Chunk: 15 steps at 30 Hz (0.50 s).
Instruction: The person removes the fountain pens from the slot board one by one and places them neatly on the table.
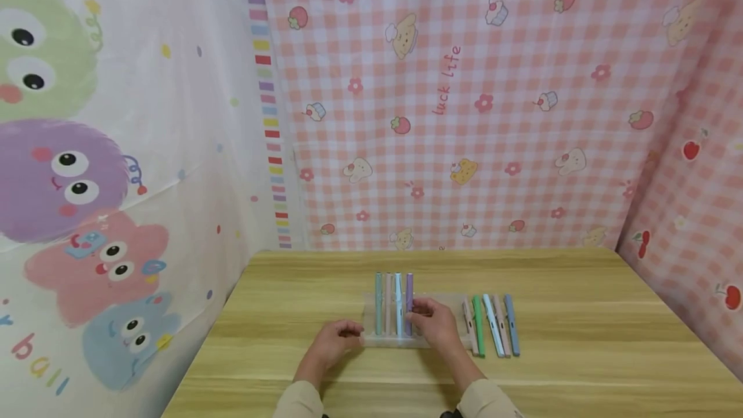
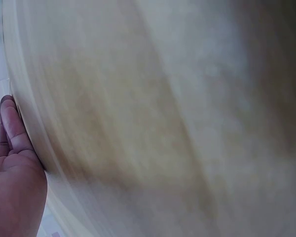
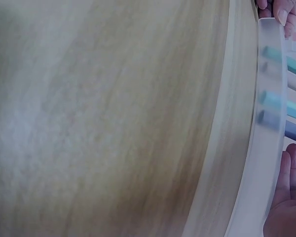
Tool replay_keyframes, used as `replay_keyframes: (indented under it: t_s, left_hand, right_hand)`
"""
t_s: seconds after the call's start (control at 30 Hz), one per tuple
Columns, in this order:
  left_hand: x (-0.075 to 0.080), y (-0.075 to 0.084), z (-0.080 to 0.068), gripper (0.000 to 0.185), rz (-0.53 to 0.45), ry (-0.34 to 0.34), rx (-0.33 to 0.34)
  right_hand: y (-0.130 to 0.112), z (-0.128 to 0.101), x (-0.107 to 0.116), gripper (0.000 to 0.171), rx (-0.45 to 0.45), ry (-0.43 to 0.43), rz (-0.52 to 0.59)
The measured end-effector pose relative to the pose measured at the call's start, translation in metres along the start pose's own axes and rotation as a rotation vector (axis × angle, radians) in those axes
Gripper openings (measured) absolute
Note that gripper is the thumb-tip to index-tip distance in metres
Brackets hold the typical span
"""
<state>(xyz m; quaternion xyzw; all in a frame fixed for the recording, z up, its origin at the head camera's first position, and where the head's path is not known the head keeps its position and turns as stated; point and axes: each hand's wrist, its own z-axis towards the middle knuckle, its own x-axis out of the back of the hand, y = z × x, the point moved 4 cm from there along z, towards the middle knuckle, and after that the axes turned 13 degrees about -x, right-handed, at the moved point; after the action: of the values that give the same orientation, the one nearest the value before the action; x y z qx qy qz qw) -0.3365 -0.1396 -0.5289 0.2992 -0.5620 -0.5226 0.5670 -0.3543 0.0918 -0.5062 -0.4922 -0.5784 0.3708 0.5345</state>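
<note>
A clear pen stand (image 1: 383, 342) lies on the table in front of the person. Side by side in its left part are a grey-green pen (image 1: 379, 302), a pinkish-brown pen (image 1: 388, 302) and a light blue pen (image 1: 398, 295). Just right of them is a purple pen (image 1: 409, 286), pinched between thumb and fingers of the right hand (image 1: 438, 326). The left hand (image 1: 335, 342) holds the stand's left end, its thumb on the corner in the right wrist view. The frosted front strip (image 3: 266, 163) of the stand shows the pens' lower ends through it.
Several loose pens lie to the right of the stand, among them a green pen (image 1: 478, 328), a second light blue pen (image 1: 493, 326) and a darker blue pen (image 1: 512, 326). Patterned cloths (image 1: 464, 147) hang behind and beside the wooden table (image 1: 278, 302).
</note>
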Motion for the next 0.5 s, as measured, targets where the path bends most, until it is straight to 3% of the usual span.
replay_keyframes:
  t_s: [0.2,0.5]
  left_hand:
    - [-0.0020,0.0027,-0.0001,0.016,-0.003,-0.007,-0.008]
    - [0.0006,-0.0006,0.0010,0.017,0.024,-0.022,-0.034]
  right_hand:
    - [0.0012,0.0003,0.0009,0.027,-0.012,0.011,-0.014]
    - [-0.0018,-0.0012,0.0009,0.025,0.010,0.040,0.053]
